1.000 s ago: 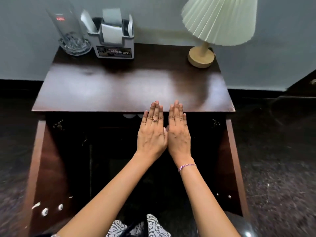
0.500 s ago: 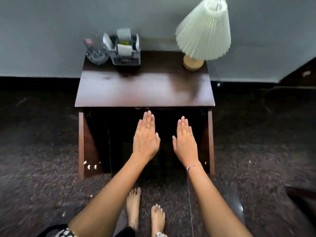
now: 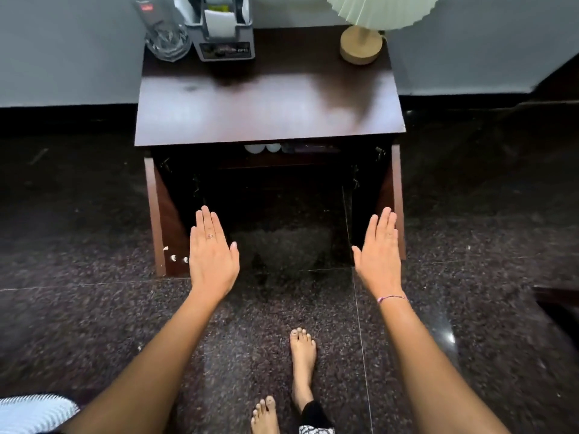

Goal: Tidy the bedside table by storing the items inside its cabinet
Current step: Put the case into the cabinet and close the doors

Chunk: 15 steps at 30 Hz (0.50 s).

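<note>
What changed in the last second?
The left hand and right hand, side by side at the front edge of the dark wooden table, drew back and spread toward the open doors, holding nothing. The glass tumbler, grey organiser and pleated lamp stayed put.

1. Bedside table [image 3: 269,114]: one.
2. Cabinet doors: two, left door [image 3: 169,233] and right door [image 3: 397,183] (both swung open).
3. Lamp [image 3: 362,42]: one.
4. Glass [image 3: 167,39]: one.
5. Grey holder [image 3: 224,36]: one.
6. Hands: two, left hand [image 3: 213,258] and right hand [image 3: 379,258].
7. Bare feet [image 3: 302,355]: two.
8. Pale rounded items [image 3: 255,148] on the inner shelf: two.
</note>
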Available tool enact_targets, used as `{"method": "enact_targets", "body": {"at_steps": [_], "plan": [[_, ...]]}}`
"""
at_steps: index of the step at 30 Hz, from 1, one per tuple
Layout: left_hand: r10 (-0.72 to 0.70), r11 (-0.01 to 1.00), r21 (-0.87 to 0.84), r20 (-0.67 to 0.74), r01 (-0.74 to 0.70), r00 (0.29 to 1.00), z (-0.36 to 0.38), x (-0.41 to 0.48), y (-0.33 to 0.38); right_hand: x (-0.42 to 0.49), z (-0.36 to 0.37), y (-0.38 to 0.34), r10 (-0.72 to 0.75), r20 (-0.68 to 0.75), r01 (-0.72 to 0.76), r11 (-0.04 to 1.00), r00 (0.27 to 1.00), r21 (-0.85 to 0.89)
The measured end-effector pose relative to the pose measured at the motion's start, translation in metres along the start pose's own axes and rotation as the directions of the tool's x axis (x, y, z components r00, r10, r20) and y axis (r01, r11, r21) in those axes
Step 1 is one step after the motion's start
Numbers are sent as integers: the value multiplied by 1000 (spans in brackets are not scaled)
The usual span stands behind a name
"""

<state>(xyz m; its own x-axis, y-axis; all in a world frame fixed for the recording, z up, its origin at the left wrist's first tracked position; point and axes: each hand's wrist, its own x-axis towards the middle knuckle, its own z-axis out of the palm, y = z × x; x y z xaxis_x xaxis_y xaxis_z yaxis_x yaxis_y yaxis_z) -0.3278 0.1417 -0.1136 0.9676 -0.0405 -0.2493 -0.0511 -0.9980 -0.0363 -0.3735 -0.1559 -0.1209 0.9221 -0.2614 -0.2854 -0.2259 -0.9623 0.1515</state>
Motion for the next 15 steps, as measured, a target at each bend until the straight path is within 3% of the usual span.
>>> {"method": "enact_targets", "body": {"at_steps": [9, 15], "plan": [[-197, 980, 1, 84, 198, 977, 23, -34, -67, -33, 17, 25, 113, 46, -118, 984, 993, 134], [-195, 968, -136, 135, 213, 972, 23, -41, -76, -36, 13, 23, 91, 68, -106, 961, 993, 255]]}}
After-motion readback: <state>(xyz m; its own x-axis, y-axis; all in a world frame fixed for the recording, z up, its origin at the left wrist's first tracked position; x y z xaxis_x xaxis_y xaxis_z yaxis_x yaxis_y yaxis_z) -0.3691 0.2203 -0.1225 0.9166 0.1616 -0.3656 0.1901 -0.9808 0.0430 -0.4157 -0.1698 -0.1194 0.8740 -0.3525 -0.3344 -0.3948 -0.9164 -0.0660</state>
